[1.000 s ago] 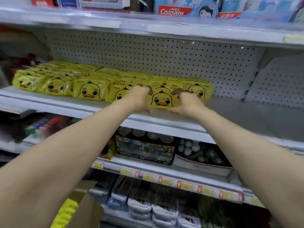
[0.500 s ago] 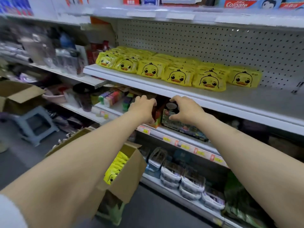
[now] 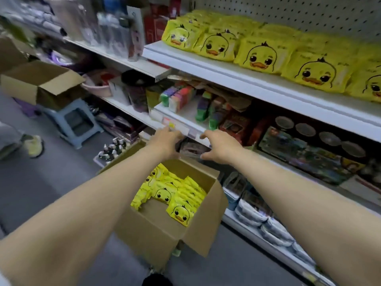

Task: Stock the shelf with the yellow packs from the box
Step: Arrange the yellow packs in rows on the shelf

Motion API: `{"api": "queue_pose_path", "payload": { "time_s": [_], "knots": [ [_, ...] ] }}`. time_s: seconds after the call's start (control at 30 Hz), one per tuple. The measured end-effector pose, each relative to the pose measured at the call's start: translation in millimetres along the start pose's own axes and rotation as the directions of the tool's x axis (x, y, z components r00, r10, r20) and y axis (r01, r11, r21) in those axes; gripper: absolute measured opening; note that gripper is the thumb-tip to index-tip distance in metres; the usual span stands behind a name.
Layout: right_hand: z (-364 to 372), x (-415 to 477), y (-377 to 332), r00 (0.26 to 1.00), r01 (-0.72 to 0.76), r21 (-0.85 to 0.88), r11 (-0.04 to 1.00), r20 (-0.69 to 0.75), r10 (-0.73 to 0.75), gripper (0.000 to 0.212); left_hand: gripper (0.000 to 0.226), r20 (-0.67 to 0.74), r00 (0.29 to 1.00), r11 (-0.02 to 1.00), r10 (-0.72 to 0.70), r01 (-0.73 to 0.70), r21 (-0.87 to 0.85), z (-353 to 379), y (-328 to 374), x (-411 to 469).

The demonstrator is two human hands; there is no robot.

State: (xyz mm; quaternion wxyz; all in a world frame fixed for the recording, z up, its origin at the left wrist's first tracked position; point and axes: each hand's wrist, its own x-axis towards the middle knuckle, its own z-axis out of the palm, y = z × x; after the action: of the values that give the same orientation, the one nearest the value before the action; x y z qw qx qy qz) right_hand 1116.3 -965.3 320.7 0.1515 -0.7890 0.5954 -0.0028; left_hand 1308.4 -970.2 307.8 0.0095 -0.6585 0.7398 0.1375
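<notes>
Yellow duck-face packs (image 3: 259,56) lie in a row on the white upper shelf (image 3: 237,79) at the top right. More yellow packs (image 3: 177,195) fill the open cardboard box (image 3: 160,230) on the floor below my arms. My left hand (image 3: 167,141) and my right hand (image 3: 218,148) hover side by side above the far end of the box, in front of the lower shelf edge. Both hands are empty with the fingers loosely spread.
A lower shelf (image 3: 181,124) holds coloured small goods and dark boxed items (image 3: 309,153). Plastic containers (image 3: 261,215) sit on the bottom shelf. A second open carton (image 3: 39,83) rests on a blue stool (image 3: 74,122) at left. Someone's shoe (image 3: 35,145) shows on the grey floor.
My hands have let go of a pack on the upper shelf and dropped down toward the box. The view has swung down and left, bringing the box's contents into sight.
</notes>
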Motion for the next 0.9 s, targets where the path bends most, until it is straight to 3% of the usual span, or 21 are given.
{"api": "queue_pose_path", "payload": {
  "time_s": [0.23,0.47,0.67,0.9],
  "knots": [
    [127,97,-29,0.927,-0.163,0.068,0.984,0.351,0.129,0.063,0.07,0.296,0.954,0.994,-0.039,0.067,-0.084,98,-125,70],
    [264,126,-11,0.76,-0.39,0.056,0.919,0.584,0.287,0.062,0.068,0.458,0.889,0.994,0.027,0.025,-0.107,217,-177,118],
    [346,127,11,0.624,-0.533,-0.03,0.845,0.661,0.417,0.069,0.066,0.51,0.854,0.992,0.106,-0.058,-0.109,302,-182,148],
    [398,123,18,0.592,-0.618,-0.086,0.781,0.602,0.535,0.083,0.069,0.443,0.876,0.975,0.192,-0.222,0.017,356,-185,169]
  ]
}}
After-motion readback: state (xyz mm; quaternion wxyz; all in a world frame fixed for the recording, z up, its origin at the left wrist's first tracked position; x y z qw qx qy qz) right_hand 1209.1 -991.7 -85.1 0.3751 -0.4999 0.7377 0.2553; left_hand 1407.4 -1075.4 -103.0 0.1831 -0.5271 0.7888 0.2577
